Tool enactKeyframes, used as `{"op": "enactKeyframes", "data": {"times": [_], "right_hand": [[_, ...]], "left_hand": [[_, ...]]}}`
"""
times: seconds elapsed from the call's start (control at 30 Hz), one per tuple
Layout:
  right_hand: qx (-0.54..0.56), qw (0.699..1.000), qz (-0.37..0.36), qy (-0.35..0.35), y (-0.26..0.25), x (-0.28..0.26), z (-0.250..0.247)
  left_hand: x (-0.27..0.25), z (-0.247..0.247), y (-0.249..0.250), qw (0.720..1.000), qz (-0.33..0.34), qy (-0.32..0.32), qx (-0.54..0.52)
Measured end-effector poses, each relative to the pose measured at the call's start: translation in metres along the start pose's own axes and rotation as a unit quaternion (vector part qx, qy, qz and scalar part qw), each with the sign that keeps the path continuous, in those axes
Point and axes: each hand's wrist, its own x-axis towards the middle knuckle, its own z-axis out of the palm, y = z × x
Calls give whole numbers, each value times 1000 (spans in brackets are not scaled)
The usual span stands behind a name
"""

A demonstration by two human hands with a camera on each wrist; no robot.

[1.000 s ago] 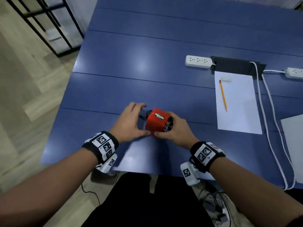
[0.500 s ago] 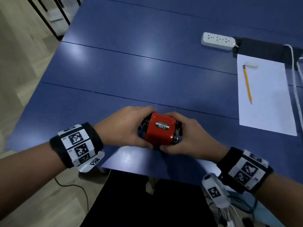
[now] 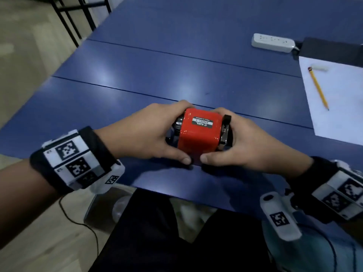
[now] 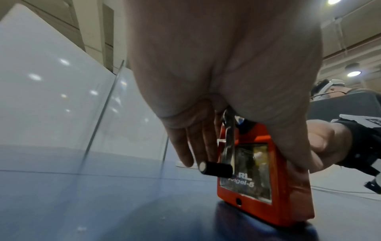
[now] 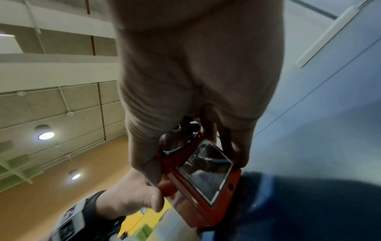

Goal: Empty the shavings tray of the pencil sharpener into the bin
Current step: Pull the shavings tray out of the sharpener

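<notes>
A red crank pencil sharpener (image 3: pixel 198 130) stands on the blue table (image 3: pixel 157 75) near its front edge. My left hand (image 3: pixel 145 136) grips its left side and my right hand (image 3: pixel 243 142) grips its right side, with both thumbs against the near face. The left wrist view shows the sharpener (image 4: pixel 259 179) with its clear shavings tray window (image 4: pixel 247 172) and black crank knob (image 4: pixel 216 168). In the right wrist view the sharpener (image 5: pixel 198 177) is tilted, its tray window (image 5: pixel 204 172) facing the camera. No bin is in view.
A yellow pencil (image 3: pixel 318 88) and a white eraser (image 3: pixel 319 67) lie on a white sheet (image 3: pixel 337 103) at the right. A white power strip (image 3: pixel 273 43) sits at the back right. A black metal frame (image 3: pixel 74 14) stands on the floor at the far left.
Both hands have closed tighter round the sharpener, the thumbs now meeting on its near face. The head camera has come closer and shifted left.
</notes>
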Motion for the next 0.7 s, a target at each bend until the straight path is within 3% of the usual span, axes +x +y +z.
{"op": "enactKeyframes", "data": {"times": [0.17, 0.3, 0.4, 0.5, 0.7], "right_hand": [[70, 997, -19, 24, 1, -13, 7], [46, 995, -55, 64, -10, -26, 3], [-25, 992, -83, 87, -24, -33, 2], [-167, 977, -106, 82, -46, -34, 3], [-398, 911, -105, 10, -71, -10, 2]], "left_hand": [[-37, 5, 4, 997, -52, 45, 36], [-79, 19, 6, 982, -110, 151, 8], [-97, 35, 11, 966, -146, 212, 6], [-99, 47, 19, 971, -139, 193, 13], [-78, 61, 26, 977, -134, 164, 2]]}}
